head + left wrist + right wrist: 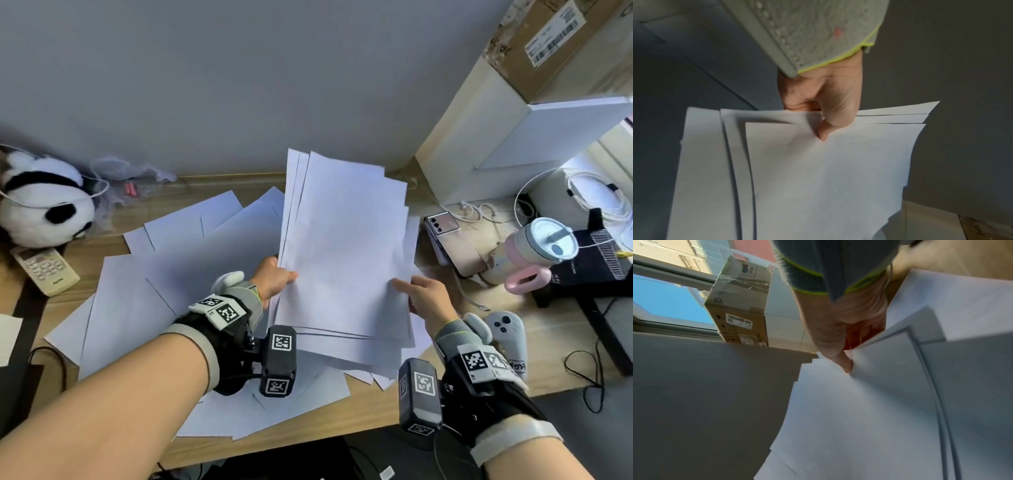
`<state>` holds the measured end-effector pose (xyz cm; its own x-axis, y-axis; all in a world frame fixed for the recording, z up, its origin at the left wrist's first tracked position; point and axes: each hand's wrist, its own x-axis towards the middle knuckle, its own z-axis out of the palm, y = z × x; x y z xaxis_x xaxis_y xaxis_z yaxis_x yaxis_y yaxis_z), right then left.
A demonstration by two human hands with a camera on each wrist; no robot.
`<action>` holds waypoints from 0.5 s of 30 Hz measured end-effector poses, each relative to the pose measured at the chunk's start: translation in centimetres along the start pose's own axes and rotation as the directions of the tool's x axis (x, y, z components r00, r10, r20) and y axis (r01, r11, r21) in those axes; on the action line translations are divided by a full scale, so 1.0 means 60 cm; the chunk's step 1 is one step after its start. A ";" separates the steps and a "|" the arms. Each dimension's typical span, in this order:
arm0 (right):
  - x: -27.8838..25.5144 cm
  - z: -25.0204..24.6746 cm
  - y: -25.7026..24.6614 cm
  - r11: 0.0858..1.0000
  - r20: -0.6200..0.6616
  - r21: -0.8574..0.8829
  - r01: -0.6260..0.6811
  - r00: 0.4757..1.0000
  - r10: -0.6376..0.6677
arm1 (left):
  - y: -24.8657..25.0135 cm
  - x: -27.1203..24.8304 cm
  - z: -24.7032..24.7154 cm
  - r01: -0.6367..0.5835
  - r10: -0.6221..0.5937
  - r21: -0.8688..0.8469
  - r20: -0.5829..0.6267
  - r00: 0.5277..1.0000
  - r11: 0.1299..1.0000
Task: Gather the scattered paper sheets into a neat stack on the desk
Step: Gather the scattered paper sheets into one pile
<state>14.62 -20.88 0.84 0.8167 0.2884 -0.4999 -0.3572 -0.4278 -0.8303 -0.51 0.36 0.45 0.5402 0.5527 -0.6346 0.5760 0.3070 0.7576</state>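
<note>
Both hands [274, 279] [426, 294] pinch paper sheets [342, 246] above desk [376, 407].

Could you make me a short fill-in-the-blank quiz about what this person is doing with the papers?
1. The bundle of sheets is held by ____ hands.
2. The left hand pins the bundle with its ____ on top.
3. The soft toy at the desk's left end is a ____.
4. More loose sheets lie on the ____.

Missing words: both; thumb; panda; desk
</note>
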 end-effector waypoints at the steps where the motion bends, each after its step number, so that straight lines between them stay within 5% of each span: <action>1: -0.002 -0.005 0.009 0.999 -0.012 0.001 -0.036 0.999 0.036 | -0.006 0.003 -0.002 0.009 -0.008 0.029 -0.033 0.999 1.000; 5: 0.004 -0.035 0.071 0.982 -0.172 -0.134 -0.136 0.979 0.112 | -0.037 0.010 -0.024 0.091 -0.060 0.158 -0.194 0.979 0.983; 9: -0.008 -0.064 0.076 0.952 -0.368 -0.286 -0.110 0.930 -0.003 | -0.073 0.013 -0.053 0.214 -0.144 0.231 -0.284 0.948 0.949; 12: -0.023 -0.078 0.029 0.958 -0.407 -0.284 0.040 0.900 -0.158 | -0.099 0.014 -0.064 0.308 -0.229 0.285 -0.279 0.933 0.908; 15: -0.034 -0.079 -0.045 0.952 -0.305 -0.041 0.302 0.904 -0.300 | -0.114 0.020 -0.067 0.354 -0.284 0.326 -0.243 0.927 0.877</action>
<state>16.07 -24.36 5.25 0.9836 0.1275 -0.1278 -0.0750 -0.3554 -0.9317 -6.28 2.04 -4.89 0.1881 0.6137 -0.7668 0.8961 0.2123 0.3898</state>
